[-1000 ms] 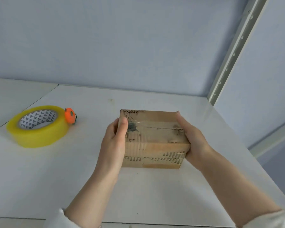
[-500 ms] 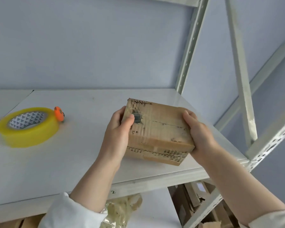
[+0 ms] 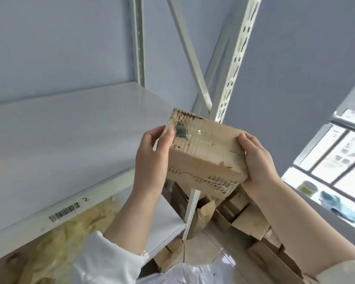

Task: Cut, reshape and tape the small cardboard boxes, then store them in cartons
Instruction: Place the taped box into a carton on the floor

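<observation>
**Small cardboard box** (image 3: 205,152): held in the air, clear of the white shelf (image 3: 70,140), just off the shelf's front right corner. Box is tilted. Top face carries glossy clear tape and a dark smudge. Edges show torn corrugation.

**L hand** (image 3: 152,162): clamped on the box end nearest the shelf. Thumb lies on the top face beside the smudge. Other fingers are hidden behind the box.

**R hand** (image 3: 256,160): clamped on the box end away from the shelf, fingers curled over the top edge.

**Shelf front lip:** barcode label (image 3: 64,212) w/ handwritten "2".

**Below shelf:** crumpled yellowish plastic film (image 3: 70,232).

**Beside shelf, lower down, under the held box:** pile of brown cardboard boxes (image 3: 248,218).

**Shelf's right end, behind the box:** slotted upright (image 3: 234,58).
</observation>
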A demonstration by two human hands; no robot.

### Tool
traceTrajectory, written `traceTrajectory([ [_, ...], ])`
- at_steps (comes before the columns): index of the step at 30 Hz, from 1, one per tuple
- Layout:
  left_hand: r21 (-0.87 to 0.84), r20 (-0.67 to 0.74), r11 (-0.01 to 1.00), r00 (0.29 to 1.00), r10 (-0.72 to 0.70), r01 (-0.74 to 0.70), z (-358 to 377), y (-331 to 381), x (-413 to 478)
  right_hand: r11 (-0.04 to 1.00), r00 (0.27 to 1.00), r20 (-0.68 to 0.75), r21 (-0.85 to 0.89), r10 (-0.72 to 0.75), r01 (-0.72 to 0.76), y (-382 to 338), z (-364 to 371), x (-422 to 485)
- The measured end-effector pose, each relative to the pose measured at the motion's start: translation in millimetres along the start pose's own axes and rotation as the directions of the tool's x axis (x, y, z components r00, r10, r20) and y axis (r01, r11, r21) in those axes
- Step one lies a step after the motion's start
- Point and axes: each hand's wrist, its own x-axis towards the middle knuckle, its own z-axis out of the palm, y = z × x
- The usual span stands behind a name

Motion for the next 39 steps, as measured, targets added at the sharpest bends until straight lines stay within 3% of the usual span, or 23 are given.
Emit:
traceTrajectory([
  [5,0.025,0.282,0.999,0.959,-0.026,0.020,81,-13,-27,0.995,0.967,-0.246,0.055,-0.065,0.081,-17,-85,-5],
  [7,0.028,0.421,0.996,0.903,-0.084,0.080,128,-21,-40,0.990,0.928,-0.361,0.068,-0.088,0.120,-28,-131,-5],
  [12,0.088,0.567,0.969,0.788,-0.240,0.232,235,-40,-73,0.977,0.785,-0.602,0.036,-0.146,0.209,-49,-232,-2],
  [16,0.049,0.722,0.931,0.632,-0.282,0.361,330,-62,-119,0.969,0.670,-0.725,0.016,-0.158,0.246,-53,-321,-2],
  [22,0.083,0.776,0.876,0.521,-0.356,0.475,413,-110,-162,0.973,0.581,-0.805,0.023,-0.118,0.230,-29,-400,9],
  [28,0.178,0.777,0.891,0.496,-0.388,0.418,468,-163,-147,0.983,0.536,-0.844,0.099,0.002,0.152,6,-448,42],
  [33,0.316,0.756,0.852,0.432,-0.491,0.417,515,-230,-104,0.985,0.512,-0.851,0.166,0.116,0.052,50,-469,91],
  [36,0.410,0.731,0.831,0.409,-0.546,0.376,548,-291,-86,0.977,0.447,-0.871,0.212,0.202,-0.029,101,-494,128],
  [39,0.511,0.719,0.776,0.310,-0.622,0.370,574,-352,-77,0.958,0.375,-0.881,0.267,0.288,-0.106,142,-524,162],
])
